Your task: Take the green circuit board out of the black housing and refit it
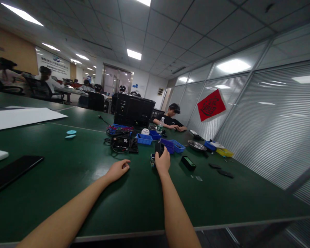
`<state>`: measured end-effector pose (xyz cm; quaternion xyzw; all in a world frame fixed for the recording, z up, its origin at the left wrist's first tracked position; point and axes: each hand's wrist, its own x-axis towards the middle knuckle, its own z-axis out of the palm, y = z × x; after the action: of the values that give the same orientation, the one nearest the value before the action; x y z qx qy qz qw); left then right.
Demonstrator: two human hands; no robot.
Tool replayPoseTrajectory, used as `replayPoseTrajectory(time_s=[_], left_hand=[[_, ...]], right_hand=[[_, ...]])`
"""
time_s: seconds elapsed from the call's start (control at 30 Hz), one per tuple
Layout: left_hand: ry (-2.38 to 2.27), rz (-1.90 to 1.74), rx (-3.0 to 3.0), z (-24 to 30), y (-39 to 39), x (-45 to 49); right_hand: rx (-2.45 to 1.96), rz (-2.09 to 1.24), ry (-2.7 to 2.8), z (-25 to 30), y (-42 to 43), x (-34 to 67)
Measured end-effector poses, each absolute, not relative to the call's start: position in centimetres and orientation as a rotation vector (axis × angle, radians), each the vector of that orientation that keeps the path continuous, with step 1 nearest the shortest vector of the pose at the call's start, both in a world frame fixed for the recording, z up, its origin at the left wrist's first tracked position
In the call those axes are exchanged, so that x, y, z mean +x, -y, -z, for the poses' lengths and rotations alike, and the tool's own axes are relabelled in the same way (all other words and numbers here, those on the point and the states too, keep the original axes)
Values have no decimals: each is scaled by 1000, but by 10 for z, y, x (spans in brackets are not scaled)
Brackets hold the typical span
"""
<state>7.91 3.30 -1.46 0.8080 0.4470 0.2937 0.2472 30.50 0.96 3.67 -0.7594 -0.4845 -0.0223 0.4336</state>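
My right hand (163, 161) is closed around a black boxy object (159, 147), whose exact kind I cannot make out. Just left of that hand, a small block with pale and dark parts (152, 160) is partly covered. Resting on the green table (93, 203), my left hand (118, 169) has loosely bent fingers, with a gap between thumb and forefinger and nothing visible in it. Beyond the right hand lie a dark blue bin (167, 144) and a lighter blue bin (177, 146). To its right sits a black box with a green top face (188, 163).
A black monitor (134, 109) stands behind tangled cables and a black adapter (120, 142). Rightward are a metal bowl (197, 146), a yellow tray (224, 152) and flat black pieces (225, 173). A phone (14, 172) lies left. A person (172, 120) sits across the table.
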Motion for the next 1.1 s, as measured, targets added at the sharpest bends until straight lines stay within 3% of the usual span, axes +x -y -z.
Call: replayPoseTrajectory(time_s=[0.27,0.5,0.63,0.87,1.0,1.1], left_hand=[[-1248,-1039,2129,23,-40,80],[-1088,-1026,2283,19,-35,79],[-1092,-987,2302,19,-34,79],[-1109,-929,2271,15,-30,79],[-1112,-901,2263,15,-29,78],[-1104,-890,2256,15,-29,79]], right_hand=[[-1158,-1404,802,-11,-27,270],[-1097,-1695,756,6,-25,255],[-1297,-1481,1104,7,-22,252],[-1983,-99,1550,-16,-13,274],[-2062,196,1517,-24,-11,295],[-2163,197,1547,-16,-15,303]])
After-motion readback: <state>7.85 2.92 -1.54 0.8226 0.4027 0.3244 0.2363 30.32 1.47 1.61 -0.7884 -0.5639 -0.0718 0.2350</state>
